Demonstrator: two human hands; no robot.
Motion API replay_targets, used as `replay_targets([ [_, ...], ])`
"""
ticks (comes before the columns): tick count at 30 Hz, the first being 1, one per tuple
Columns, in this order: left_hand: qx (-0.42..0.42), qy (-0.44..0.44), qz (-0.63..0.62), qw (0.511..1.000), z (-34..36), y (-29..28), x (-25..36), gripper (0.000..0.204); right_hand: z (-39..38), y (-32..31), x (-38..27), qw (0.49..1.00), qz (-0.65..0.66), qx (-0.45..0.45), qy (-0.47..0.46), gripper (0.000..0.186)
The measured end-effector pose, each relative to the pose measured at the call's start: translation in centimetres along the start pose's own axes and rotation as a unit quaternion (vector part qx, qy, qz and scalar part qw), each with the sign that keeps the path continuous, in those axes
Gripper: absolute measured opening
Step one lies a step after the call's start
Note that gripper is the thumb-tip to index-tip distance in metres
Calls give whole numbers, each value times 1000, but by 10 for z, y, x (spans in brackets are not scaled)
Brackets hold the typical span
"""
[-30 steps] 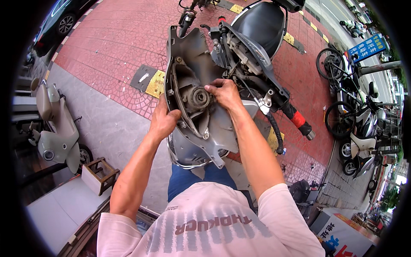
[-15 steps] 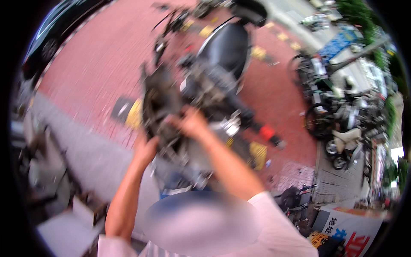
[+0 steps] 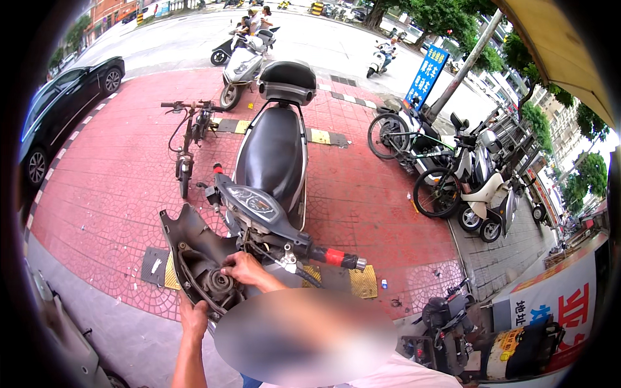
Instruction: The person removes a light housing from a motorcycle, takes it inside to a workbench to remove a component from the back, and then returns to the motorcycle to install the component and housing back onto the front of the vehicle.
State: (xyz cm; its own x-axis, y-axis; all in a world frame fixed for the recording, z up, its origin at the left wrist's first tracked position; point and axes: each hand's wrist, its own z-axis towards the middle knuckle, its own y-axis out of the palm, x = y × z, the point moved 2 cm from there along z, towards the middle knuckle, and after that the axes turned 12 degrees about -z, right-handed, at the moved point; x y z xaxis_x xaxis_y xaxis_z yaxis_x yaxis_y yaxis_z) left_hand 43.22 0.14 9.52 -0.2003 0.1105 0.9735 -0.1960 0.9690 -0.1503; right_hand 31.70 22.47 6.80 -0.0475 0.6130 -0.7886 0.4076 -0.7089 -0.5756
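A dark plastic scooter front cover (image 3: 202, 242) is turned so that its inner side faces up, with a round headlight socket (image 3: 220, 280) inside. My left hand (image 3: 193, 315) is closed on the cover's lower left edge, thumb up on the rim. At the socket's upper right, my right hand (image 3: 246, 269) has its fingers pinched together; what lies between them is too small to make out. Just beyond stands the scooter, its dashboard (image 3: 253, 202) and black seat (image 3: 272, 152) in line. Cables (image 3: 262, 249) show below the dashboard, beside the cover. A blurred oval hides my right forearm.
The scooter's handlebar grip (image 3: 336, 257) juts out to the right. A small folding bike (image 3: 185, 145) stands beyond the cover, on red paving. Yellow-black ramps (image 3: 155, 266) line the kerb. Parked bikes and scooters (image 3: 479, 187) fill the right; a black car (image 3: 71, 103) stands left.
The view has swung up, bringing the street into sight, and is sharper. Both hands stay at the front cover, my right hand's fingers now pinched at the socket.
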Motion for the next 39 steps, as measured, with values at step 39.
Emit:
replay_targets([
  [39, 19, -16, 85, 996, 0, 3, 15, 66, -83, -9, -15, 867, -454, 28, -201, 43],
])
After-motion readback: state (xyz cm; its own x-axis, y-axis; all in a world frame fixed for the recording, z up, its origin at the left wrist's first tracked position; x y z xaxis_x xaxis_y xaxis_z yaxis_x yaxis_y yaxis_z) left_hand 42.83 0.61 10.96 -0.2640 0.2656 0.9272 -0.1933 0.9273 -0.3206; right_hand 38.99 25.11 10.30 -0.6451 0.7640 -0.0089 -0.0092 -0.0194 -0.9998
